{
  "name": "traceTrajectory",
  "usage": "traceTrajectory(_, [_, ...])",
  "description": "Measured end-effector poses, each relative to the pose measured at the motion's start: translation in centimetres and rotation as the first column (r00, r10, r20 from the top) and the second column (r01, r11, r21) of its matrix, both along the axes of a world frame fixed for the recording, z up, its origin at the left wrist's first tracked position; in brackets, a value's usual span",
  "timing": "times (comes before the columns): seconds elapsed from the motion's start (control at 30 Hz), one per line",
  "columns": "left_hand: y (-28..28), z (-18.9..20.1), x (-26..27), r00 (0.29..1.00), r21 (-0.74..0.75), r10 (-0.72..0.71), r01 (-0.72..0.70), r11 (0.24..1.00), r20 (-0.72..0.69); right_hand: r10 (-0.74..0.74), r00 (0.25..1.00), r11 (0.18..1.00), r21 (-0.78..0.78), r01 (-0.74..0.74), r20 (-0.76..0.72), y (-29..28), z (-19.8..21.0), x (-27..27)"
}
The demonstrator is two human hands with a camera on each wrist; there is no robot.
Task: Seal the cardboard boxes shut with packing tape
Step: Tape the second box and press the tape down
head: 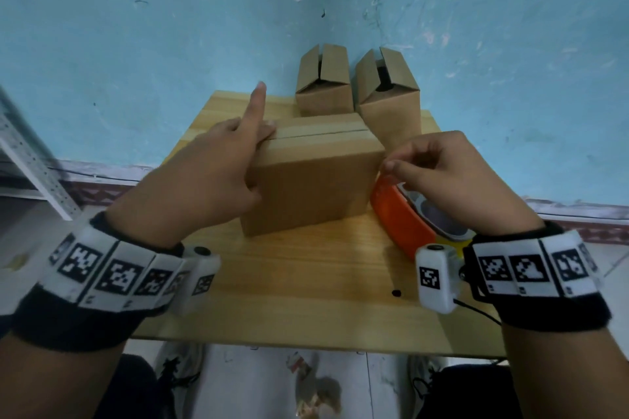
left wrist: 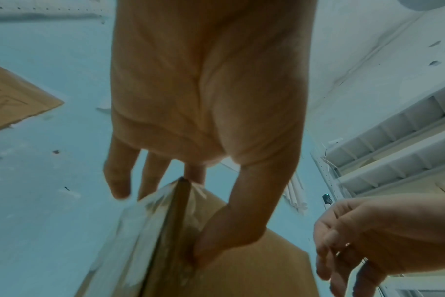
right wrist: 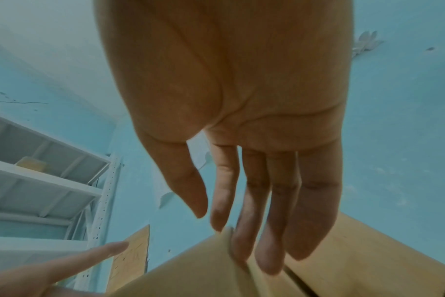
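Taped cardboard box mid-table, two untaped boxes behind, orange tape dispenser right

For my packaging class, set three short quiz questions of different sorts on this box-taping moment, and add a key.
1. True or false: the near box has a tape strip along its top seam.
2. How many boxes behind it, by the wall, have their top flaps not closed flat?
3. Multiple choice: the left hand is
A. lifting the orange tape dispenser
B. resting on the near box's left end, index finger raised
C. flat on the wooden table

Key:
1. True.
2. Two: the left rear box and the right rear box.
3. B. The right hand is at the box's other end, above the dispenser.
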State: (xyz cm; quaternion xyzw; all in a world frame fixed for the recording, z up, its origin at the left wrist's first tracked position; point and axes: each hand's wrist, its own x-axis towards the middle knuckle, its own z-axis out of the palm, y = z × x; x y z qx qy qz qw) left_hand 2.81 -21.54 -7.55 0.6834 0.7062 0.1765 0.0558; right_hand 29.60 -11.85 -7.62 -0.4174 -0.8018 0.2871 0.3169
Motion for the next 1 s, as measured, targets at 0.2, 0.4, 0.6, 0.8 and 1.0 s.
traceTrajectory(0.2, [0.0,0.7,-1.2,0.973,-0.06,-0.229,0.231,0.971,0.032,-0.007,0.999,0.992,-0.124,0.002,-0.035,-0.3,0.6,0.4])
traceTrajectory(0.4, [0.8,-0.2,-0.3,0.974,0.193,-0.19,0.212,0.958,-0.126,0.234,0.968,0.965,-0.142,-0.22,0.095,-2.4,1.7,-0.7])
traceTrajectory(0.6, [0.9,-0.3,1.5,0.976,0.342,-0.021,0.096,0.935,-0.218,0.379,0.902,0.914,-0.236,-0.33,0.207,-3.4,2.2,-0.7])
traceTrajectory(0.8, [0.6,-0.6,2.3,0.929,0.246,-0.335,0.293,0.924,0.153,0.119,0.97,0.993,-0.005,-0.12,0.211,-2.7,0.9,-1.5])
traceTrajectory(1.0, [0.8,-1.1,2.3,0.896,0.259,-0.432,0.395,0.881,0.101,-0.041,0.986,0.949,0.314,-0.012,0.161,-2.6,0.9,-2.2])
